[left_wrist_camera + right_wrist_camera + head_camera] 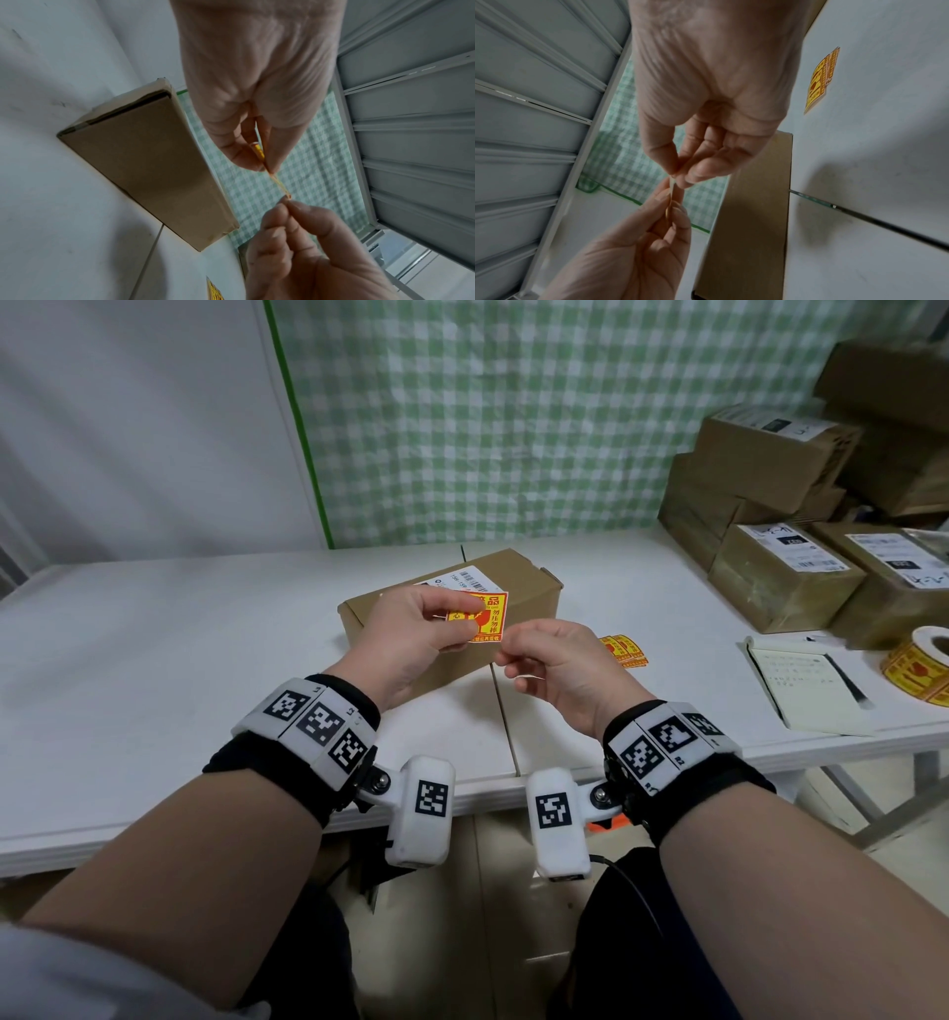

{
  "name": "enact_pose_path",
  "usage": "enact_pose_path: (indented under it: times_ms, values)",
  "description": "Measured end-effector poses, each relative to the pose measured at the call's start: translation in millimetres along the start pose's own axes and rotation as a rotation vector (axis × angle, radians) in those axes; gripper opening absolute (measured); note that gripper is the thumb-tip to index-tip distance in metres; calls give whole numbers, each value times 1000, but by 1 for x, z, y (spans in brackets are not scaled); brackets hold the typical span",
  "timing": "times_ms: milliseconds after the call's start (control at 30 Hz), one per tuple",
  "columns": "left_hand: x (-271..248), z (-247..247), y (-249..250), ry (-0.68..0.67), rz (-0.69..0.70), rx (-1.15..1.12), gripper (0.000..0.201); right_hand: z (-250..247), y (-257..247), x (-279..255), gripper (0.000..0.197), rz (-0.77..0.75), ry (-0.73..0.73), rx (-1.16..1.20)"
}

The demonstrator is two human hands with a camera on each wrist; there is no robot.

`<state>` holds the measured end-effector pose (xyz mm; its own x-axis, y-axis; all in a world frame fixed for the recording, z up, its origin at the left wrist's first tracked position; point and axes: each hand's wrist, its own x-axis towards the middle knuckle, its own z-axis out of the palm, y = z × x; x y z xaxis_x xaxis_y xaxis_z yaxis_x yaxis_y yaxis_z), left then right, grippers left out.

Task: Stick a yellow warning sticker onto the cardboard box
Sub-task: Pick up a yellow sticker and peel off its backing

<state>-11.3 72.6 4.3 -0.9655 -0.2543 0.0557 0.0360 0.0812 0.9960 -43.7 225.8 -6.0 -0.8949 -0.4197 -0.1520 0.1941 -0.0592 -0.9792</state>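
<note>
My left hand (470, 618) pinches a yellow and red warning sticker (488, 613) between thumb and fingers, held in the air just above the cardboard box (534, 588). My right hand (506, 654) pinches the sticker's lower right corner. A thin white paper edge (529, 677) shows under the right fingers. In the left wrist view the sticker (260, 154) is edge-on between both hands, with the box (154, 162) beside them. In the right wrist view my right hand (677, 176) meets the left fingers (664, 205) at the sticker. The box carries a white shipping label (470, 575).
Loose yellow stickers (624, 649) lie on the white table (154, 634) to the right of the box. A sticker roll (919, 665) and a notepad (806, 685) sit at the right edge. Several taped cardboard parcels (785, 572) are stacked at the back right.
</note>
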Motion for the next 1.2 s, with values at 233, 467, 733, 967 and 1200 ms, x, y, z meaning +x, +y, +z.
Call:
enact_pose_path:
  times_ms: [233, 467, 733, 967, 1200]
  values:
    - [-1, 3, 0, -28, 6, 36, 22, 1, -2, -1, 18, -14, -1, -25]
    - [0, 3, 1, -11, 39, 113, 16, 1, -3, -2, 18, -19, -5, -16]
    - [-1, 5, 4, 19, 39, 101, 16, 1, -6, -2, 17, -32, 8, -68]
    - [-4, 6, 8, 29, 34, 123, 16, 1, -6, -3, 18, -37, 18, -71]
    - [-8, 8, 11, -12, 46, 177, 8, 4, -6, -3, 24, -58, 21, -71]
